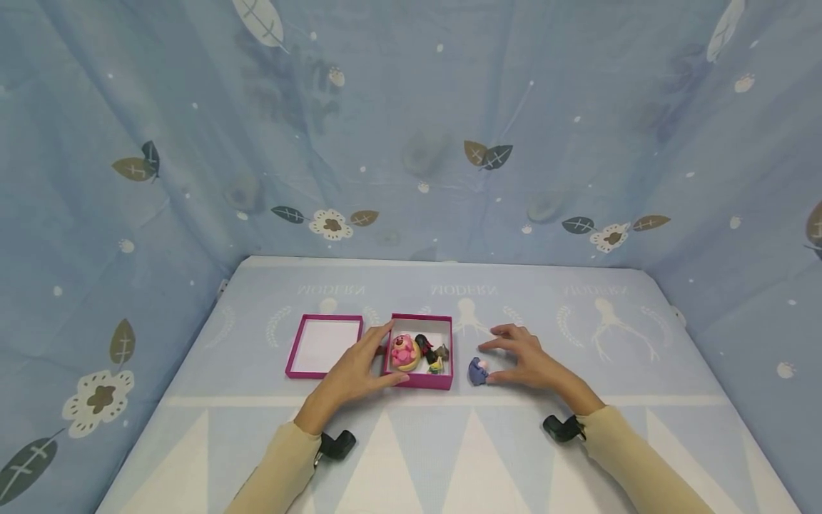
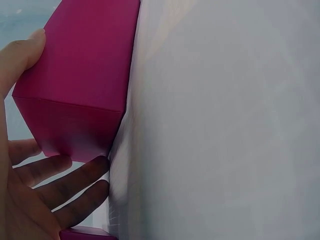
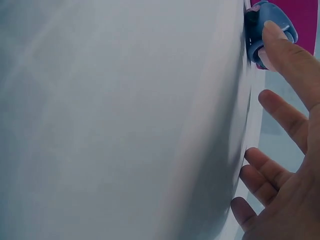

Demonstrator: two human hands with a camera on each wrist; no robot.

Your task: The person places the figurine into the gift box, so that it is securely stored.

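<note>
A magenta box [image 1: 421, 381] with a white inside stands in the middle of the table. In it are a pink bear figurine [image 1: 403, 351] on a yellow base, a black figurine [image 1: 425, 348] and a small yellow-green one [image 1: 436, 365]. My left hand [image 1: 353, 370] holds the box at its left end, thumb on the front wall [image 2: 80, 60], fingers against the left side. Outside, to the box's right, sits a blue figurine [image 1: 477, 372]. My right hand [image 1: 528, 360] is beside it with fingers spread; the thumb overlaps the blue figurine [image 3: 275, 25] in the right wrist view.
A shallow magenta lid [image 1: 326, 347] with a white inside lies left of the box, close to my left hand. The printed tablecloth [image 1: 411, 457] covers the table, and a blue patterned curtain [image 1: 411, 128] hangs behind and at both sides.
</note>
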